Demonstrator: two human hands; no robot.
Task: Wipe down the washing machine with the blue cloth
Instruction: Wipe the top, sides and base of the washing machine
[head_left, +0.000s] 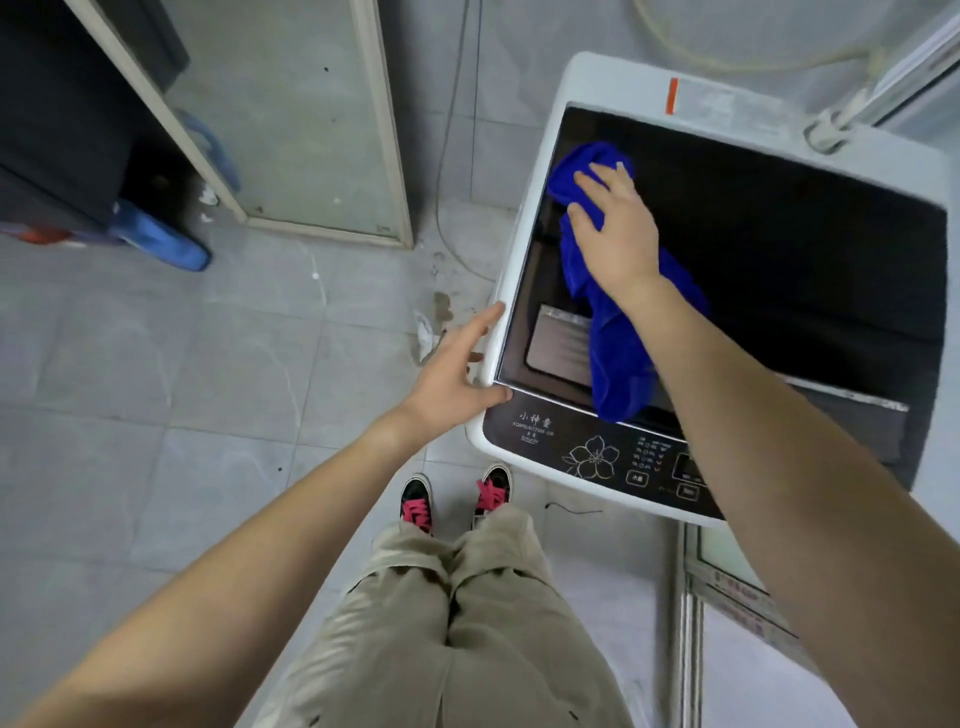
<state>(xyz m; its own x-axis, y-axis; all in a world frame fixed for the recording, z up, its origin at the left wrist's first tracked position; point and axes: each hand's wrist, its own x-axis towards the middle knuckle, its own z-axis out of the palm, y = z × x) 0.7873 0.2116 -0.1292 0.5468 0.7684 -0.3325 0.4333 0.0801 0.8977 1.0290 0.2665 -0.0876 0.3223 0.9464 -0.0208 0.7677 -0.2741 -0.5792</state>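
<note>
Right hand (615, 228) is down flat on the bright blue soft fabric cloth (618, 358), fingers spread and straight, pressing rather than clutching, nothing pinched; the cloth lies on the left part of the dark glossy glass lid (779, 249) of the white top-loading washing machine (613, 83); its long axis runs far to near, the bunched far end under the palm close to the lid's far-left corner, the long tail trailing under the wrist to the lid's near edge, right by the black flower-printed control panel (587, 457); so the grip sits at the far end, with most of the cloth lying nearer than the palm; the broad bare stretch of lid lies to the right of the hand, so I judge the coming sweep goes rightward, across the cloth's length, with the loose tail likely to drag behind; left hand (449, 374) braces the machine's near-left corner, fingers straight along the white side rim, thumb laid on the lid's near edge, holding nothing, near the cloth's tail but apart from it.
</note>
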